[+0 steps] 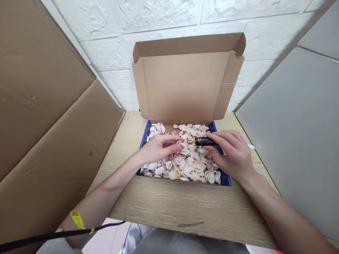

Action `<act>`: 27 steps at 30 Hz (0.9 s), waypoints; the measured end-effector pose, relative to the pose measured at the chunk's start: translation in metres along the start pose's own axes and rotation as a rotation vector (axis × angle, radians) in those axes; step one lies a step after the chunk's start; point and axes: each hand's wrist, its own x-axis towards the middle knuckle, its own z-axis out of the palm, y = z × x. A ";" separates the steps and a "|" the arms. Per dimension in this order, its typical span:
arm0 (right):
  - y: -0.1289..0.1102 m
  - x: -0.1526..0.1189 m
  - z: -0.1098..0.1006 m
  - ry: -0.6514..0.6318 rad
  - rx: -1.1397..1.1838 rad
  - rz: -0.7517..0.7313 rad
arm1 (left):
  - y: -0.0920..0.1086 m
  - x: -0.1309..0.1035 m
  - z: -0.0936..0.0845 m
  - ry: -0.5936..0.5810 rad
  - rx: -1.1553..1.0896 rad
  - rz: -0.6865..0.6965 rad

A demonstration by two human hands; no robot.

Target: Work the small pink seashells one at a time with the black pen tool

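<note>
My left hand (161, 147) pinches a small shell (182, 141) between thumb and fingertips, above the left half of an open box. My right hand (233, 151) is closed around a black mini drill (205, 141), which lies level and points left. Its brass-coloured tip (191, 141) is close to the pinched shell; whether they touch I cannot tell. Below both hands, many loose shells (189, 168), white, cream and pinkish, fill the blue-sided cardboard box (144, 137). A ribbed pink-and-white scallop shell (179, 159) lies just under my left fingers.
The box's brown lid (185, 84) stands upright against the white brick-patterned wall (161, 17). A tall cardboard panel (50, 98) borders the wooden table (185, 201) on the left, a grey-white panel (296, 123) on the right. A black cable (53, 235) with yellow tags crosses near my left forearm.
</note>
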 end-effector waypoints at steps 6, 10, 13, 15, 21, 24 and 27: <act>0.001 -0.002 0.002 -0.040 0.055 0.070 | 0.000 -0.001 0.000 -0.009 -0.035 0.017; 0.001 -0.005 0.003 -0.132 0.121 0.134 | 0.001 -0.002 0.001 0.042 0.032 0.081; 0.001 -0.006 0.003 -0.136 0.124 0.138 | 0.002 -0.002 0.002 0.048 0.081 0.103; 0.001 -0.006 0.003 -0.130 0.117 0.145 | 0.002 -0.002 0.002 0.046 0.095 0.099; -0.001 -0.004 0.003 -0.131 0.131 0.154 | 0.001 -0.002 0.002 0.126 0.116 0.119; -0.002 -0.003 0.003 -0.126 0.126 0.133 | 0.001 -0.002 0.002 0.155 0.135 0.125; -0.001 -0.003 0.003 -0.100 0.105 0.104 | 0.002 -0.002 0.002 0.133 0.119 0.094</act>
